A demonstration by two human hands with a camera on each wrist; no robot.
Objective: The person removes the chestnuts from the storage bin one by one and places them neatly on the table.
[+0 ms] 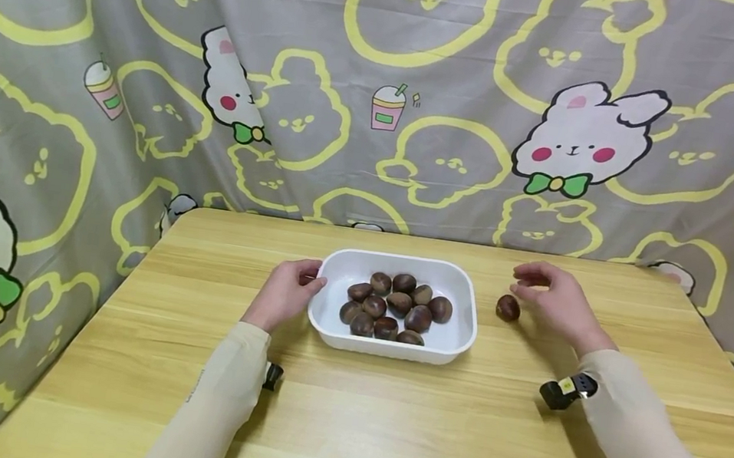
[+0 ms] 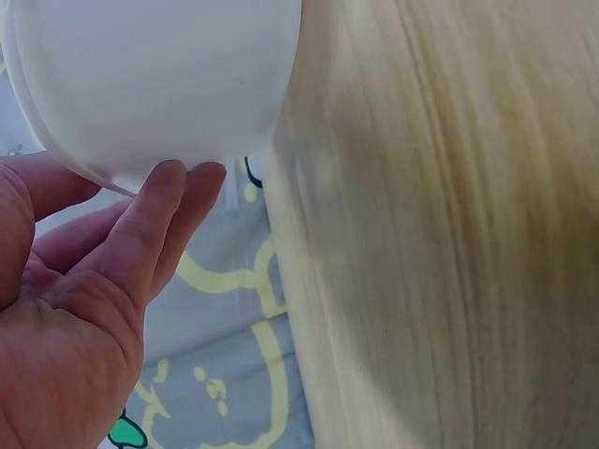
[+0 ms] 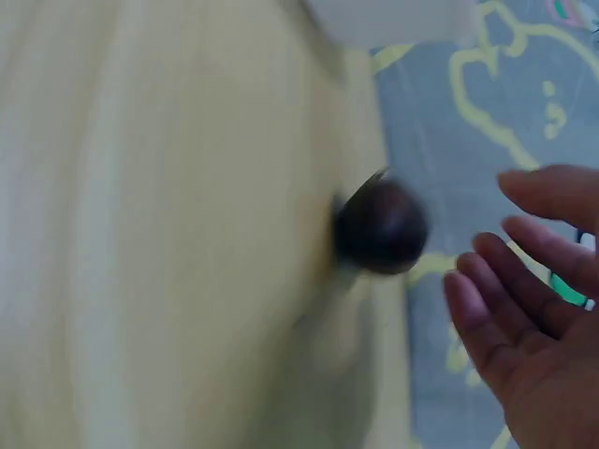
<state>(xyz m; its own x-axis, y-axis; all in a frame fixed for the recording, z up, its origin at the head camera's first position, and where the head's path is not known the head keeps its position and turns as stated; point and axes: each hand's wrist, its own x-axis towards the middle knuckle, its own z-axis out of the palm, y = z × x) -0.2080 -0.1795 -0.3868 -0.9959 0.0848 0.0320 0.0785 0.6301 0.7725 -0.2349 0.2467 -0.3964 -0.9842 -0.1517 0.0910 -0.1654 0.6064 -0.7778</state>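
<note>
A white plastic tray [image 1: 325,332] on the table holds several brown chestnuts [image 1: 399,304]. At its left end my left hand [image 1: 285,294] pinches the rim, thumb on top and fingers against the outer wall; the left wrist view shows those fingers [image 2: 154,220] touching the tray's side [image 2: 168,84]. One loose chestnut [image 1: 507,308] lies on the wood to the right of the tray. Just beyond and to the right of it is my right hand [image 1: 559,305], its fingers spread loosely. In the right wrist view a gap separates this chestnut [image 3: 384,227] from the fingertips [image 3: 459,290].
The light wooden table [image 1: 348,428] ends at a back edge close behind the tray. A grey curtain [image 1: 376,160] with yellow cartoon outlines hangs behind and at the left. Each wrist carries a small black camera, the right one [image 1: 565,390] low over the table.
</note>
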